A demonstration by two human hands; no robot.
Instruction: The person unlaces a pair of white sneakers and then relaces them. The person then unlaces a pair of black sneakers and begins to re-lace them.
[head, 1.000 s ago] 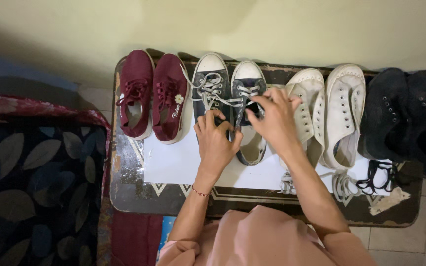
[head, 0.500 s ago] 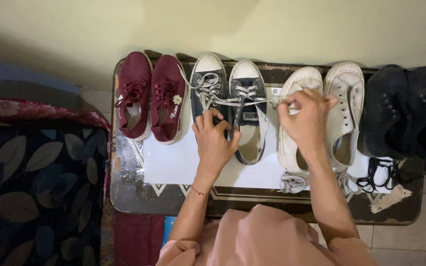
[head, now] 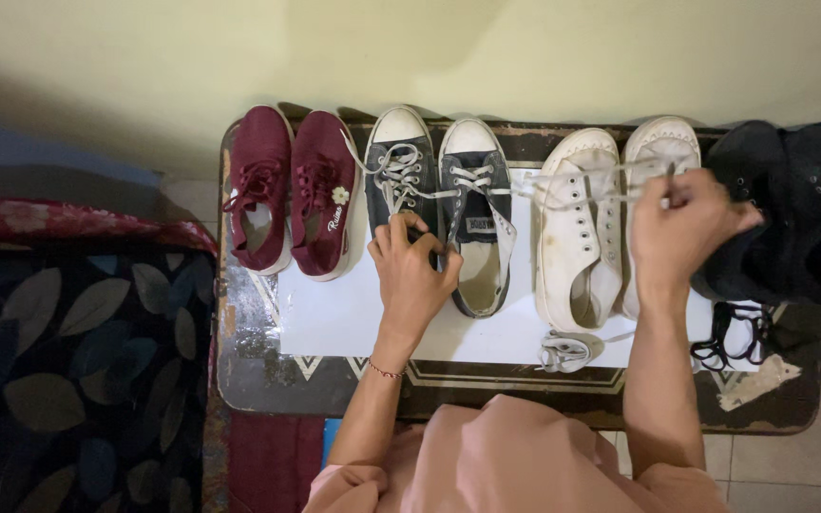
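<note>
the left hand (head: 409, 275) rested on the near end of the left dark grey sneaker (head: 399, 176), fingers curled down over its tongue and heel opening, pressing the shoe in place; whether the fingers pinched anything under them could not be told. the right dark grey sneaker (head: 476, 214) lay touching it on the right side, tongue flopped open toward the person.

the right hand (head: 681, 228) was well to the right of the dark grey sneakers, over the pair of white sneakers (head: 577, 223), closed in a pinch with thumb and fingertips shut on the end of a pale shoelace (head: 544, 185). the lace ran taut from the eyelets of the right dark grey sneaker, across the tops of the white sneakers, to that pinch.

left of the dark grey sneakers stood a pair of maroon sneakers (head: 292, 190), laced, the nearer one with a small white flower on its side. right of the white sneakers, beyond the right hand, sat a pair of black shoes (head: 791, 204) with bare eyelets. in front of the white sneakers lay a bundled pale lace (head: 567, 351), and further right of it a coiled black lace (head: 738, 337).

all the shoes stood in a row, toes toward the wall (head: 410, 47), on a white sheet (head: 334, 318) spread over a worn dark table (head: 249, 380). left of the table was a dark cushion (head: 78, 361) printed with leaves. the person wore a thin red bracelet (head: 385, 370) on the left wrist and a pink garment (head: 496, 456).
</note>
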